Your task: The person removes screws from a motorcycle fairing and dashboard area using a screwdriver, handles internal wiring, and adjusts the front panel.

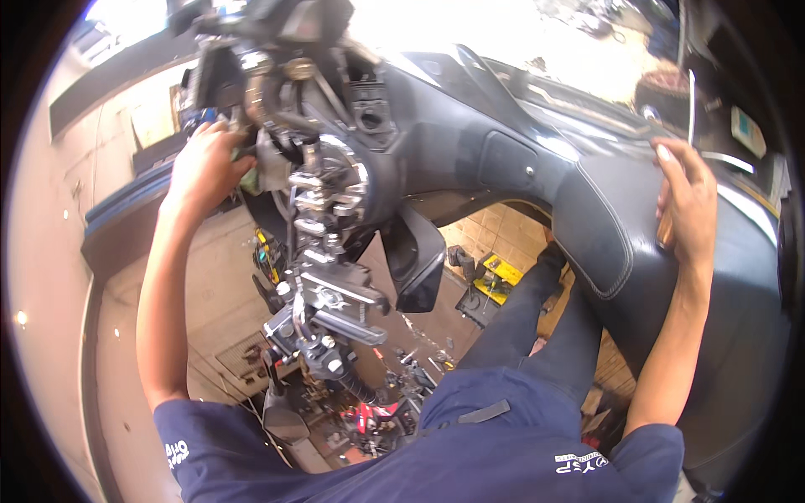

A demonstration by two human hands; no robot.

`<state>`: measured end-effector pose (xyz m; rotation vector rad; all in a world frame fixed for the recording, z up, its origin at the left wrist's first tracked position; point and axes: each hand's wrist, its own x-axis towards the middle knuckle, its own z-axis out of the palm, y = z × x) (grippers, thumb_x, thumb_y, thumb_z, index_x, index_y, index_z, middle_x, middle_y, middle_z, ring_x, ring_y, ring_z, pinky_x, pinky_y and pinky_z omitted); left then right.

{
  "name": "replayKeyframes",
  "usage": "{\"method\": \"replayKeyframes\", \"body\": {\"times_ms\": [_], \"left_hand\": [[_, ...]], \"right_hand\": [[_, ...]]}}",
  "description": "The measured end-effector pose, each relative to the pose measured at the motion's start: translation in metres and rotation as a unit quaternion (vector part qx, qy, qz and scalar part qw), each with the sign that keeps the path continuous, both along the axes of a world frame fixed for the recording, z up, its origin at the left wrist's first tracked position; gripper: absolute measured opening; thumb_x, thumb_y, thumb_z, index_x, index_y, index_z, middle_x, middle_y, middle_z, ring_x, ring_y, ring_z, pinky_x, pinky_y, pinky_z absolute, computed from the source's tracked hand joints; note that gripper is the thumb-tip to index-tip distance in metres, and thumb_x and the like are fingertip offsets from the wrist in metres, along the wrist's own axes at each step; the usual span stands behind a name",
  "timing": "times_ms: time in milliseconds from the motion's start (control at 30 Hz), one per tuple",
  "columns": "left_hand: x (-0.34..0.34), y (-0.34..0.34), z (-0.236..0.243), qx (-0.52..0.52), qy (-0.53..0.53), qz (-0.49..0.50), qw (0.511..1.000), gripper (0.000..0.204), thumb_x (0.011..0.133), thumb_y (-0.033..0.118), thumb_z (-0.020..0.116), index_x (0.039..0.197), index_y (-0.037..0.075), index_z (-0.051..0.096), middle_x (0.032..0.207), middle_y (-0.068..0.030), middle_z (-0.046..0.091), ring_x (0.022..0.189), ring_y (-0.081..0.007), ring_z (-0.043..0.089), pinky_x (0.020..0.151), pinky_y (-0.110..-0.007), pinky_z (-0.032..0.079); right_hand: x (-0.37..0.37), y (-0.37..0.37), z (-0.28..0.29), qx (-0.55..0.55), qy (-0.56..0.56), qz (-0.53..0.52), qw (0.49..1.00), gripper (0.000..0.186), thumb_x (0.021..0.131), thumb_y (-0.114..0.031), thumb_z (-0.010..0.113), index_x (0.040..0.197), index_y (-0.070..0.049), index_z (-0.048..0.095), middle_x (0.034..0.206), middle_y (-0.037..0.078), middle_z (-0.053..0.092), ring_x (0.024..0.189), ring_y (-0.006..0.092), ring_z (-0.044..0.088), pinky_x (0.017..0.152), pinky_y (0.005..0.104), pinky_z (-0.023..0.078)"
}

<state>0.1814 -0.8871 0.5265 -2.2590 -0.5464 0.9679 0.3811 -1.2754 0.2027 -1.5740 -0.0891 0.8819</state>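
Note:
A dark scooter with its handlebar (314,226) uncovered stands before me. Up at the front left, my left hand (205,163) reaches in beside the front assembly with its fingers curled. A bit of green shows by the thumb; what those fingers hold is hidden. Above the black seat (620,214), on the right, my right hand (689,197) is closed around a screwdriver (665,230). Its orange-brown handle shows below the fingers, and a thin pale shaft seems to rise above them.
A black mirror-shaped part (415,260) hangs right of the handlebar. On the floor are a yellow tray (501,275) with small parts, and scattered tools and a red part (369,417). A blue-edged bench (130,201) stands left, near a pale wall (50,277).

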Motion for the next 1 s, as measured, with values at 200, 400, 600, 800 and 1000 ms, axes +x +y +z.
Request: {"method": "replayKeyframes", "body": {"times_ms": [200,400,600,800,1000], "left_hand": [[0.029,-0.005,-0.018,0.005,-0.154,0.087,0.984,0.025,0.089,0.019,0.064,0.105,0.0,0.069,0.102,-0.0224,0.067,0.1,-0.0393,0.064,0.088,-0.043,0.049],[0.014,0.114,0.016,-0.082,-0.243,-0.167,0.952,0.043,0.091,0.013,0.064,0.132,0.002,0.054,0.131,-0.0196,0.059,0.121,-0.0343,0.057,0.1,-0.042,0.045],[0.03,0.067,0.006,0.036,-0.343,-0.155,0.926,0.042,0.098,0.016,0.056,0.138,0.005,0.052,0.132,-0.014,0.059,0.124,-0.027,0.056,0.105,-0.041,0.043],[0.055,-0.031,-0.03,-0.3,-0.601,-0.019,0.74,0.046,0.102,0.02,0.052,0.143,0.0,0.044,0.138,-0.0175,0.052,0.125,-0.0254,0.055,0.106,-0.042,0.046],[0.041,-0.018,-0.03,-0.093,-0.465,-0.17,0.864,0.069,0.091,0.024,0.07,0.144,-0.006,0.038,0.139,-0.0179,0.051,0.128,-0.0253,0.052,0.109,-0.039,0.043]], "right_hand": [[-0.006,-0.002,-0.002,0.017,-0.023,-0.021,0.999,0.023,0.095,-0.024,0.064,0.106,-0.005,0.07,0.075,-0.003,0.054,0.054,0.0014,0.046,0.045,0.02,0.039],[-0.018,-0.002,-0.002,0.014,-0.058,-0.043,0.997,0.021,0.095,-0.02,0.063,0.108,-0.006,0.07,0.085,-0.001,0.057,0.055,0.0017,0.046,0.047,0.0194,0.04],[-0.019,-0.004,-0.005,-0.005,-0.088,-0.062,0.994,0.022,0.094,-0.016,0.062,0.113,-0.008,0.069,0.097,0.001,0.058,0.059,0.002,0.047,0.049,0.0191,0.041],[-0.015,0.0,0.001,-0.041,-0.066,-0.059,0.995,0.024,0.093,-0.019,0.063,0.114,-0.007,0.068,0.096,0.002,0.058,0.06,0.0022,0.047,0.051,0.0192,0.041],[-0.015,0.005,0.0,-0.052,-0.067,-0.05,0.995,0.022,0.095,-0.015,0.061,0.113,-0.005,0.067,0.097,0.002,0.061,0.059,0.0021,0.047,0.05,0.0197,0.04]]}}
